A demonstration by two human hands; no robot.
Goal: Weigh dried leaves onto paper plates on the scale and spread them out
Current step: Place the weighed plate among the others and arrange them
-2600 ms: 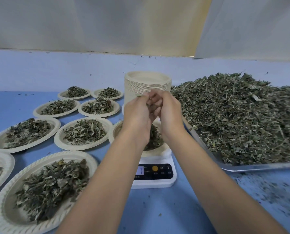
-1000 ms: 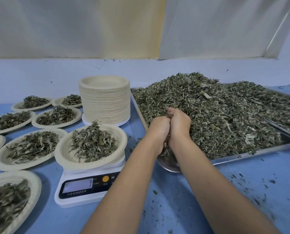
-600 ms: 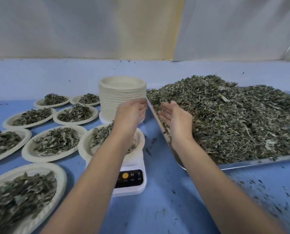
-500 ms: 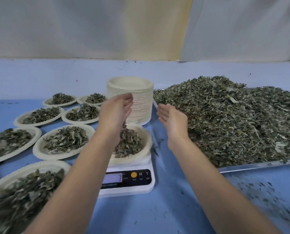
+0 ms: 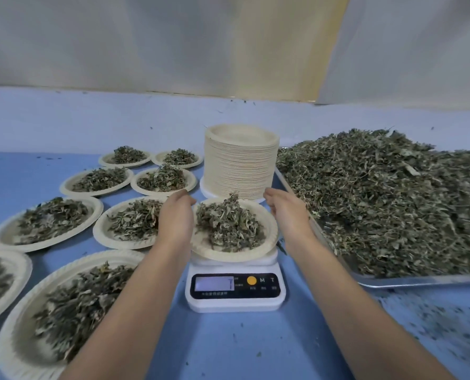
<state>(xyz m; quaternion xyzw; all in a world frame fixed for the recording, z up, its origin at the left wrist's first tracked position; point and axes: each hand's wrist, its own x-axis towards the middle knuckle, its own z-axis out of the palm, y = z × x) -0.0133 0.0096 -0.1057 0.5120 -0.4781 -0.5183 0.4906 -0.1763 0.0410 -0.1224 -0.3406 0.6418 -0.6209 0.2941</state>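
On the white digital scale (image 5: 235, 286) at centre sits a paper plate (image 5: 266, 242) heaped with dried leaves (image 5: 228, 224). Left hand (image 5: 176, 215) at 9 o'clock and right hand (image 5: 287, 212) at 3 o'clock flank its rim, grip spread, contact unclear. Plate stack (image 5: 240, 160) stands at 12 o'clock.

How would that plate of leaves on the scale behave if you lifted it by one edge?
The paper plate looks thin, so it would probably flex and sag. Its dried leaves sit in a loose mound and would likely slide off if tilted. Both hands, left and right, flank it, suggesting two-sided support.
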